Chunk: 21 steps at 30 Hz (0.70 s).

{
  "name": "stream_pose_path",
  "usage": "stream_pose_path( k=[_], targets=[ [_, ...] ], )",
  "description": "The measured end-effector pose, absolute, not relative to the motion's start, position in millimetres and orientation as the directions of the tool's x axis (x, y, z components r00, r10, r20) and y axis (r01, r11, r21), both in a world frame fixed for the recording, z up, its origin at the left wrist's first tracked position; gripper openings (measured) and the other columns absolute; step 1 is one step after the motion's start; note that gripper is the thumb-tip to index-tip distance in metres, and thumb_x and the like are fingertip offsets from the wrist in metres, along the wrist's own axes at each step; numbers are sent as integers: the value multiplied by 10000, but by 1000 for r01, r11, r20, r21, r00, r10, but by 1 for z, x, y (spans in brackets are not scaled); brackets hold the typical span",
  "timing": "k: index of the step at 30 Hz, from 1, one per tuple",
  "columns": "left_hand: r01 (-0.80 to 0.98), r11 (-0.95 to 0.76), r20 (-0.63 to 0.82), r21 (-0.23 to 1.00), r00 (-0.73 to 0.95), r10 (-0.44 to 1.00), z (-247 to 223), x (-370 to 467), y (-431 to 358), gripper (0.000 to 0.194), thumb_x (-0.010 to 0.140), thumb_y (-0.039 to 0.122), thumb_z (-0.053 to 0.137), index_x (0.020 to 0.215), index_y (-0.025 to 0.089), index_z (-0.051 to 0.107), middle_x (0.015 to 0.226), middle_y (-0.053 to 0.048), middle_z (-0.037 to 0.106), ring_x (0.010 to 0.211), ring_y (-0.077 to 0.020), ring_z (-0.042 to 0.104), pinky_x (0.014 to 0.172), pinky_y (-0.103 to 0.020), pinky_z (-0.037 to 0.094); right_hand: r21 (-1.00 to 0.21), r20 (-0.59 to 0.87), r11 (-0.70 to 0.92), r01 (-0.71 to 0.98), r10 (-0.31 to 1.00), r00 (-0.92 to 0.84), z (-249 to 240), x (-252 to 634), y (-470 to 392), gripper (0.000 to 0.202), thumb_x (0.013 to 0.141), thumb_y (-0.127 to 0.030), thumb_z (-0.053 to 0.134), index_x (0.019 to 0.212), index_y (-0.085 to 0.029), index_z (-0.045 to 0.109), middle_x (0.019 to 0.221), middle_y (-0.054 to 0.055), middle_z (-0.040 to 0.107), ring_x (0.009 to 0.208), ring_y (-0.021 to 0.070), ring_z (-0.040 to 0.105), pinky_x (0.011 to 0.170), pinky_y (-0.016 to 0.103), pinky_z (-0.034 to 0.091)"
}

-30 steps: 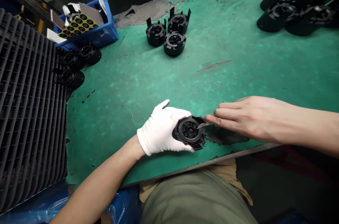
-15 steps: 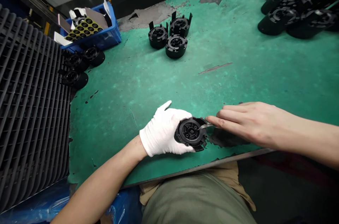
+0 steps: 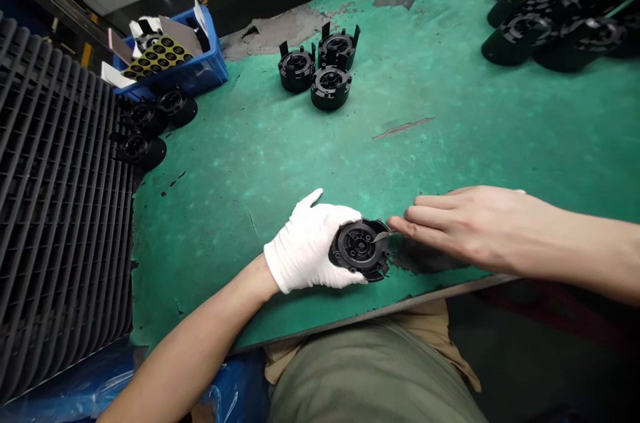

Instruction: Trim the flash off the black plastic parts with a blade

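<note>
My left hand, in a white glove, wraps around the left side of a round black plastic housing near the table's front edge. The housing's ribbed face with a small square centre looks up at me. My bare right hand pinches a small metal blade, probably a trimming knife; its handle is hidden in the fingers. The blade's tip lies over the housing's inner ring, right of centre. Whether it touches the plastic I cannot tell.
Three black housings stand at the table's back middle, and several taller ones at the back right. More sit at the left beside a blue bin of cards. A dark slatted rack borders the green table on the left.
My right hand has shifted slightly up and left, and the blade's angle has changed a little. The left hand keeps its hold on the housing.
</note>
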<state>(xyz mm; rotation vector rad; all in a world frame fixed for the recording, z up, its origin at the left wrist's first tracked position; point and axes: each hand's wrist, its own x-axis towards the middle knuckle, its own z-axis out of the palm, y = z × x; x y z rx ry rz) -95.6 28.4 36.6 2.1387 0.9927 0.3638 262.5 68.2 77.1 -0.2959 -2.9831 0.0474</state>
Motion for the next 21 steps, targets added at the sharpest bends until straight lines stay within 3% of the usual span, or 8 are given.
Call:
stream_pose_path(
  k=[9,15,21],
  targets=[
    [541,-432,-33,722,651,758,39,-93,29,863,846,820,1071,1496,295,853,1487,-144,971,1450,-474,937,1644,-814,321,-125,97,987,104,116,-988,87,262,93,536,1168,10,541,1606,-147,807,1019,57,768,892,253,685,793,402,554],
    [543,-427,-65,723,669,741,45,-90,31,744,872,848,1049,1358,311,883,1392,-119,983,1393,-463,951,1635,-818,340,-206,94,920,334,358,-929,80,273,58,611,1210,24,467,1730,-142,740,1068,73,802,817,219,692,723,366,526],
    [540,-431,-61,723,672,738,46,-89,31,706,866,808,1062,1317,294,885,1377,-129,982,1363,-465,958,1631,-825,341,-246,103,825,508,544,-833,75,268,11,701,1153,-16,511,1804,-191,704,1099,115,834,885,295,809,702,405,611]
  ],
)
